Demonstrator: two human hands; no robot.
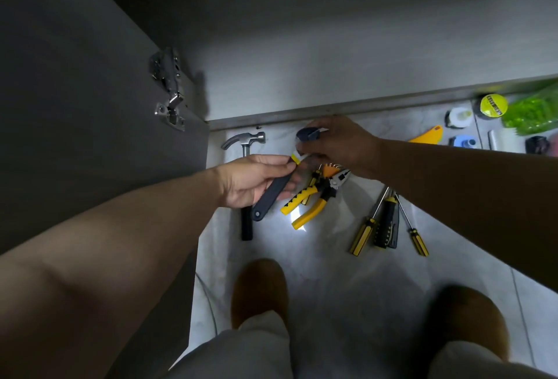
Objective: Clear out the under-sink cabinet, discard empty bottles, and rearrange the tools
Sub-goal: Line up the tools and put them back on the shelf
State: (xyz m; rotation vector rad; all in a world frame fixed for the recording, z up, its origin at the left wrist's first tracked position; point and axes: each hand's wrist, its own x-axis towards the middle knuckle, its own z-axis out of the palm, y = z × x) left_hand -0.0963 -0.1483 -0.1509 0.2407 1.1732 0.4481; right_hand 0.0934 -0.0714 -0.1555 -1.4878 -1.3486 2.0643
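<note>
A black tool [271,194] is held above the floor [332,273], just toward 12 o'clock from frame centre, between both hands. Its handle is gripped by the left hand [250,181], with the fingers curled round it and the holed butt pointing to 7 o'clock. Its upper end, past a yellow band, is pinched by the right hand [341,144], at 1 o'clock of the left. What kind of tool it is cannot be told, since the head is covered by fingers.

It is judged stiff, probably metal under a matte grip, fairly heavy for its length and not fragile. The handle looks unlikely to slip. A moving part or an edge may sit at the yellow end, so the middle of the handle is thought the safer hold, with fingertips kept off the head.

On the floor a hammer [246,140] lies at 9 o'clock of the tool, partly hidden under the left hand. Pliers [305,200] lie at 4 o'clock of the tool and screwdrivers [362,236] farther out the same way. The cabinet [332,61] stands at 12 o'clock.
</note>
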